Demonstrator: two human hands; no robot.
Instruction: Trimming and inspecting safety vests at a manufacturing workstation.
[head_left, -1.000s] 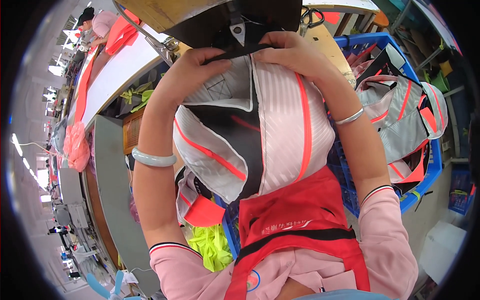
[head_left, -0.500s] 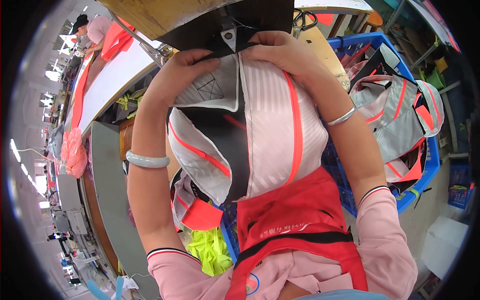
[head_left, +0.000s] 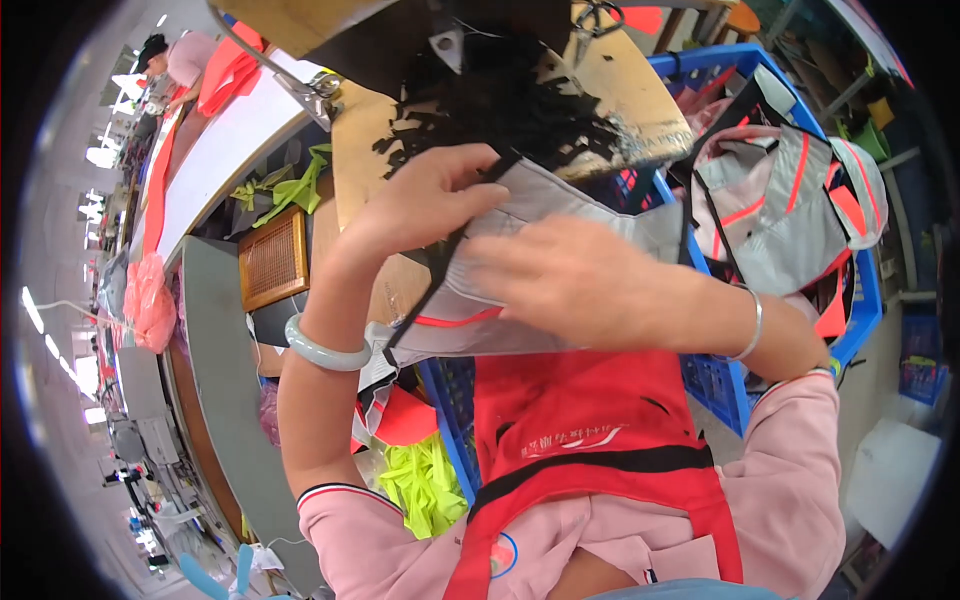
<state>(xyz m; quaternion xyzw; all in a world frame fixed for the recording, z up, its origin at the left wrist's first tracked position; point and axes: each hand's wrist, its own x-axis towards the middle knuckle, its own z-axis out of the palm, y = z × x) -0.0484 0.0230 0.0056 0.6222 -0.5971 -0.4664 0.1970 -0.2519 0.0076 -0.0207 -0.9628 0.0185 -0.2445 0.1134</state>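
Hands steady the grey, orange-piped fabric garment panel [head_left: 560, 270] over the wooden counter [head_left: 620, 90]: left hand [head_left: 420, 205] pinching its black edge, right hand [head_left: 570, 280] spread flat.

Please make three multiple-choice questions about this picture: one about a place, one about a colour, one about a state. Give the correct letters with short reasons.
1. Where is the blue crate?
A. at the person's right
B. at the person's left
C. on the wooden table

2. What colour is the apron?
A. green
B. red
C. white

3. What is the left hand doing?
A. hanging free
B. gripping the grey garment's black edge
C. holding scissors

Answers: 1 A, the blue crate stands right of the right hand. 2 B, the apron is red. 3 B, the left hand pinches the grey garment.
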